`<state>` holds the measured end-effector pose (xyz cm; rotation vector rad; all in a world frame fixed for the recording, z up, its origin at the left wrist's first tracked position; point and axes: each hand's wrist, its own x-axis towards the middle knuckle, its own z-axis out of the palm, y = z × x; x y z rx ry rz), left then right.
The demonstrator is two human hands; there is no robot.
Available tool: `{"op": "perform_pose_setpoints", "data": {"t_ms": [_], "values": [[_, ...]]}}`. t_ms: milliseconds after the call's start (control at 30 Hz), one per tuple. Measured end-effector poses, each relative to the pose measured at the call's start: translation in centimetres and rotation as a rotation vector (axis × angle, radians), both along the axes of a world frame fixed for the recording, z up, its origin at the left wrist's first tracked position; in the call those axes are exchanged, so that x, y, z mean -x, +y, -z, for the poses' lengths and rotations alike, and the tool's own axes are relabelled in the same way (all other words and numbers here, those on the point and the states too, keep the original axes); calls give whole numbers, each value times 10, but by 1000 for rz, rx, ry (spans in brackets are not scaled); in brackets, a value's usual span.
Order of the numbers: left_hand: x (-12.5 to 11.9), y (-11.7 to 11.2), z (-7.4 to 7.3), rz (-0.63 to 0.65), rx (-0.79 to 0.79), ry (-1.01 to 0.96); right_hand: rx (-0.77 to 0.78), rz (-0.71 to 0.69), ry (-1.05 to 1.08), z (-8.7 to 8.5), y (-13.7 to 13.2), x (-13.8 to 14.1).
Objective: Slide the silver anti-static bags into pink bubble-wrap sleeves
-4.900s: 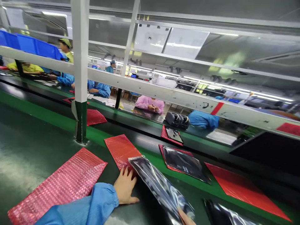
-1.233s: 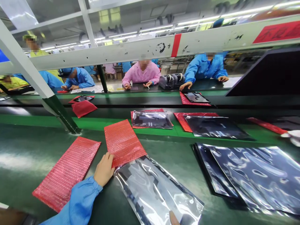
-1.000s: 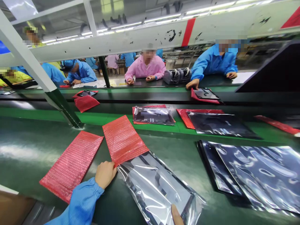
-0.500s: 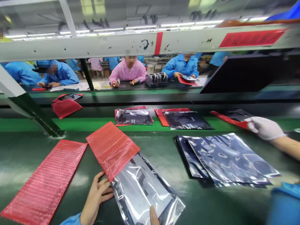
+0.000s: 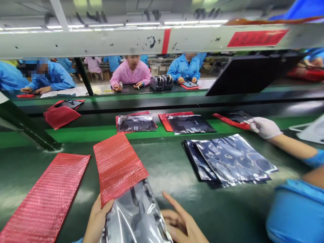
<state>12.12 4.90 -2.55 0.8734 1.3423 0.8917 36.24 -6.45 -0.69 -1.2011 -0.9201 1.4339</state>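
My left hand (image 5: 97,219) is at the bottom edge, its thumb pinching the lower corner of a red bubble-wrap pouch (image 5: 117,167) that lies on the dark green belt (image 5: 172,168). A shiny silver anti-static bag (image 5: 134,216) sticks out of the pouch's near end, with its far part inside. My right hand (image 5: 182,222) is just right of the silver bag. It is palm up with the fingers spread and the index finger stretched out, touching the bag's edge.
A second red pouch (image 5: 45,199) lies to the left and a stack of silver bags (image 5: 227,162) to the right. A co-worker's gloved hand (image 5: 263,127) holds a red pouch (image 5: 230,120). Filled pouches (image 5: 136,123) sit on the far belt, with seated people beyond. A white beam (image 5: 152,38) crosses overhead.
The silver bag has gone deeper into the red pouch. My right hand has let go of the bag's end and opened. A co-worker's gloved hand has come in from the right.
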Motion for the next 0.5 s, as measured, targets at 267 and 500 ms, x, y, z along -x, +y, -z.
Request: {"op": "perform_pose_setpoints", "data": {"t_ms": [267,500], "values": [[-4,-10,10,48,-110,81,-149,389,-386,10,87,20],[16,-22,30,-72,-138,262,-227,284,-925,50,41,28]]}}
